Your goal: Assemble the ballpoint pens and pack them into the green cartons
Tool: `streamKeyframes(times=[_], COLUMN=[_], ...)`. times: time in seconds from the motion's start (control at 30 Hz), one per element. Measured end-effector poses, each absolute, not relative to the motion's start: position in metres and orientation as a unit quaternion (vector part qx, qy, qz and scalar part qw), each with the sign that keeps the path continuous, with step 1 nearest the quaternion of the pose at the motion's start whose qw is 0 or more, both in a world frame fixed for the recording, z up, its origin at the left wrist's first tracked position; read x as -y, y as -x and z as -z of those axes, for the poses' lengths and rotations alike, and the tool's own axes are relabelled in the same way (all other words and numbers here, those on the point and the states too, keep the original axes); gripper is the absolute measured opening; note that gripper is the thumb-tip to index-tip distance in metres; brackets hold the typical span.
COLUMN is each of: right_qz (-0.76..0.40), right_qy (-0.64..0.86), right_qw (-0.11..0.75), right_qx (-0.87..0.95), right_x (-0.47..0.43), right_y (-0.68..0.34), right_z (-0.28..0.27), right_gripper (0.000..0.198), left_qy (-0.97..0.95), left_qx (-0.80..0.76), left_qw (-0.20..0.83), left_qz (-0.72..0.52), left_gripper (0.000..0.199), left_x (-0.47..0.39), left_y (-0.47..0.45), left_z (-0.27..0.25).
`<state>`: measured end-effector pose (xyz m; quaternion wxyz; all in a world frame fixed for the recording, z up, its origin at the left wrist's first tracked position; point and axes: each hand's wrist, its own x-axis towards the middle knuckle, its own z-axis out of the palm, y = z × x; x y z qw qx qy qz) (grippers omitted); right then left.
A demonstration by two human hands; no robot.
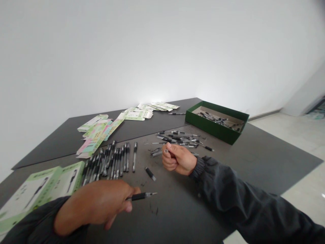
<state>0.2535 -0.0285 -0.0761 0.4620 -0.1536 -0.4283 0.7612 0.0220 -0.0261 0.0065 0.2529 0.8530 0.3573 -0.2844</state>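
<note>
My left hand (101, 200) is closed around a gel pen (141, 196), whose black grip and bare tip point right. Above the table, my right hand (179, 159) is curled shut with a small round end (166, 151) showing between thumb and fingers; the rest of that piece is hidden. A black pen cap (150, 174) lies on the table between the hands. Capped pens (115, 161) lie side by side in a group beyond my left hand. Behind my right hand is a loose heap of pens and pen parts (180, 137).
A green open box (212, 126) at the back right holds more pen parts. Printed pen boxes (35, 189) lie at the left front. Flattened cartons (98, 134) and further cartons (137, 114) spread along the back of the dark table (269, 152), near the white wall.
</note>
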Motion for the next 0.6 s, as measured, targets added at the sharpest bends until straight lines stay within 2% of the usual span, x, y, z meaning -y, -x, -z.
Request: streamKeyframes(times=[0.2,0.4,0.6], right_qz=[-0.714,-0.647,-0.596], right_qy=[0.19,0.253,0.277], right_qw=[0.502,0.531,0.517], right_qx=[0.449,0.485,0.548], right_x=[0.027,0.022,0.019], right_y=[-0.253,-0.251,-0.254], right_z=[0.084,0.09,0.093], right_gripper=[0.018,0.025,0.03], left_qy=[-0.853,-0.866,-0.857], left_qx=[-0.35,-0.336,-0.34], left_qw=[0.254,0.223,0.249], left_qz=[0.294,0.296,0.296], left_gripper=[0.042,0.044,0.044], left_x=[0.026,0.023,0.021], left_y=[-0.022,-0.019,-0.017], left_z=[-0.005,-0.006,-0.003])
